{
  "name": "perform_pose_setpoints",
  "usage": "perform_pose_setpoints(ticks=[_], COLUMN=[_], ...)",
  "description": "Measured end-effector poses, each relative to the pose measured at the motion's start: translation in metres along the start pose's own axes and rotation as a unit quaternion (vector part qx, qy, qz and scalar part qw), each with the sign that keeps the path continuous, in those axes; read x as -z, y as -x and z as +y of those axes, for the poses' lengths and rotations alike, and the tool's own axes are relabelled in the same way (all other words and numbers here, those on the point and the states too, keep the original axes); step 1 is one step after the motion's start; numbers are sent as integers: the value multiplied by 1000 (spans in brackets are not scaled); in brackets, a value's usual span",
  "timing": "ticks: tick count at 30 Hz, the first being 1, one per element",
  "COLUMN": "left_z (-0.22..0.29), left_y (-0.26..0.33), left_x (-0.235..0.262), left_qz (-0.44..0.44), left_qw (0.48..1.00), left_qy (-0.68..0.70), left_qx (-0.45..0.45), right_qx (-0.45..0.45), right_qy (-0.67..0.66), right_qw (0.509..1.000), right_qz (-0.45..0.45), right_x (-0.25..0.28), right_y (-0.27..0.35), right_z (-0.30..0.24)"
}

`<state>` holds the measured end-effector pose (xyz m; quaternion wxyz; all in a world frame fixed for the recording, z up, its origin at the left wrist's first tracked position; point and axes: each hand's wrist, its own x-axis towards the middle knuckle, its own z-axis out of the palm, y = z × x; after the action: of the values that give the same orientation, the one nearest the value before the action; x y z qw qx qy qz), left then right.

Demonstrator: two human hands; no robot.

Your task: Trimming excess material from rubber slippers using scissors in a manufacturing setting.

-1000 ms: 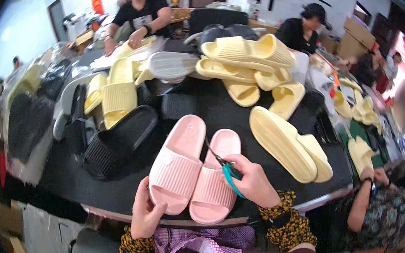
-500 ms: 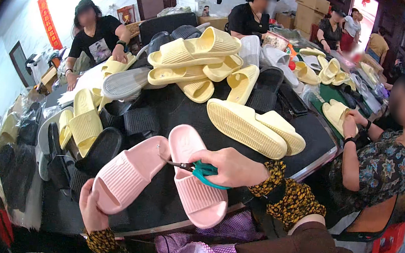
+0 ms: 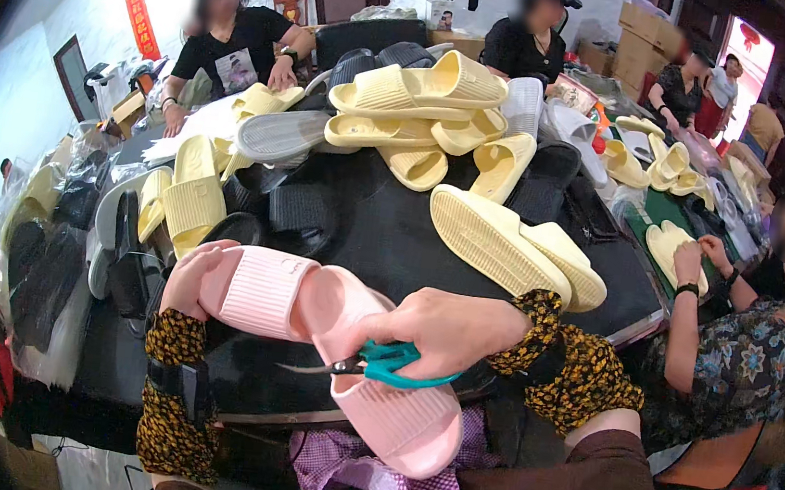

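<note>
In front of me are two pink slippers with ribbed straps. My left hand (image 3: 191,282) is closed round the toe end of the left pink slipper (image 3: 263,290), which lies crosswise. My right hand (image 3: 431,332) grips small scissors with teal handles (image 3: 398,366). Their thin, dark, curved blades point left, below the left slipper, touching nothing I can make out. Beneath the right hand and scissors, the right pink slipper (image 3: 399,422) slants with its ribbed strap toward me. The right hand partly covers the place where the two slippers come together.
A pile of yellow slippers (image 3: 420,88) rises mid-table, with black and grey ones around it. One yellow pair (image 3: 509,244) lies nearer, on the black tabletop (image 3: 375,229). Plastic-wrapped slippers (image 3: 49,245) stand at left. A co-worker's hands (image 3: 696,260) handle yellow slippers at right.
My left hand has moved up and swung the left slipper from slanted to nearly crosswise. The scissor blades have come away from its edge. The whole view has shifted slightly.
</note>
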<state>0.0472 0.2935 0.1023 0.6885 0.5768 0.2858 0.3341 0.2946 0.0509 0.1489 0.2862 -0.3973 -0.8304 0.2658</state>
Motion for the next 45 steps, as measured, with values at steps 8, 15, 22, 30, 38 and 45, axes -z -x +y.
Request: perform_pose_setpoints(ticks=[8,15,22,30,38,45], left_z=[2,-18,-35,-28,-20,-32], left_y=[-24,-20,-21,-28,-40,-44], left_x=[-12,-29,-19,1,-19,-35], left_qz=[-90,-155,-75,-23,-39,-35], left_qw=[991,976,993,991,993,991], left_qy=[-69,-77,-8,128,112,127], left_qx=[73,130,94,18,-27,5], right_qx=[15,-13,-74,-207,-267,-253], right_qy=[-85,-45,-109,-252,-262,-292], right_qw=[996,999,980,877,858,832], right_qz=[-15,-10,151,353,351,398], right_x=[3,2,-5,2,4,3], right_y=[-3,-4,23,66,72,52], right_z=[6,24,47,53,23,37])
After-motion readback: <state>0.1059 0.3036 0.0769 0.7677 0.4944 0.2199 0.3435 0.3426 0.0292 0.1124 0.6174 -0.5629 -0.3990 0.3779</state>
